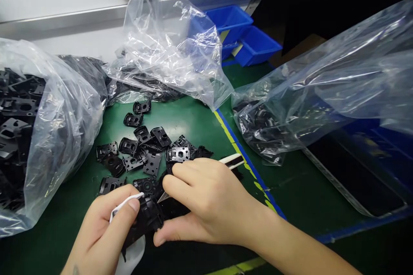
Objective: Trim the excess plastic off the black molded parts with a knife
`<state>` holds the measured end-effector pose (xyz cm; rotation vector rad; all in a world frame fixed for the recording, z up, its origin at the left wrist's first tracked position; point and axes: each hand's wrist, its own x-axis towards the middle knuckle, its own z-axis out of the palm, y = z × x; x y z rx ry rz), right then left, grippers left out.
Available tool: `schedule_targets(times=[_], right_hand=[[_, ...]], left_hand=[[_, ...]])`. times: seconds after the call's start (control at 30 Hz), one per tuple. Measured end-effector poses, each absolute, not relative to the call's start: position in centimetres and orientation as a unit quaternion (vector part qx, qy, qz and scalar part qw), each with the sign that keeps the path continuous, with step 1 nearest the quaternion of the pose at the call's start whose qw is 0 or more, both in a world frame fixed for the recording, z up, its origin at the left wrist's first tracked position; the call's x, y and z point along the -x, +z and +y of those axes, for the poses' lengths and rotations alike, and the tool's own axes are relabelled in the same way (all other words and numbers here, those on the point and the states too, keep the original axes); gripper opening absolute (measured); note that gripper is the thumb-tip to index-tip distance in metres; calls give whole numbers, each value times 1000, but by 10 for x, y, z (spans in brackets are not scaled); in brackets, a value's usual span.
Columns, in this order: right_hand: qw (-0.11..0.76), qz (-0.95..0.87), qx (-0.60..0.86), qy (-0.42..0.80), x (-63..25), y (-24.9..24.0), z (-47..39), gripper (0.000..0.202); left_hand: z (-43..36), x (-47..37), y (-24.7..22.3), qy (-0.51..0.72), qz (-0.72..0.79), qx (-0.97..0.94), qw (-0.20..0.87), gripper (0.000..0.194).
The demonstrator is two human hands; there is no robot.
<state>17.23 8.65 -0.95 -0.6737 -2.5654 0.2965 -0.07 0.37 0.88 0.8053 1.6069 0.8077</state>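
Note:
My left hand (103, 232) is closed around a black plastic part (140, 222), with a white cloth (134, 252) caught between fingers and part. In my right hand (203, 202) is a knife (232, 161) with a white and black handle. Its pointed blade shows below my curled fingers, close to the part's upper edge; whether it touches I cannot tell. My right thumb rests at the part's right side. Just beyond both hands lies a loose pile of similar black plastic parts (152, 163) on the green work surface (187, 116).
At left, a clear plastic bag (69, 124) bulges with black parts. Another open bag (174, 58) stands behind the pile. A third bag (322, 90) on the right holds black pieces, beside a dark tray (325, 180). Blue bins (258, 47) sit at the back. Blue and yellow tape (237, 142) marks the surface.

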Motion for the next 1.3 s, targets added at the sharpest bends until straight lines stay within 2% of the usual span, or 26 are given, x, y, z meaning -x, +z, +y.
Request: schedule_targets(times=[0.77, 0.93, 1.0, 1.1, 1.2, 1.3], right_hand=[[231, -935, 248, 109, -175, -12, 86, 62], [204, -938, 250, 126, -175, -12, 88, 52], [177, -938, 236, 181, -177, -10, 89, 49], [139, -906, 211, 340, -182, -4, 91, 45], [125, -829, 244, 487, -184, 4, 93, 31], [85, -757, 286, 581, -182, 9, 94, 20]], left_hand=[[6, -5, 11, 372, 690, -327, 528, 38], [5, -1, 8, 358, 691, -335, 531, 41], [5, 0, 8, 359, 692, -334, 531, 41], [4, 2, 9, 350, 696, -323, 538, 42], [4, 1, 9, 353, 681, -332, 550, 40], [6, -1, 8, 359, 659, -390, 533, 38]])
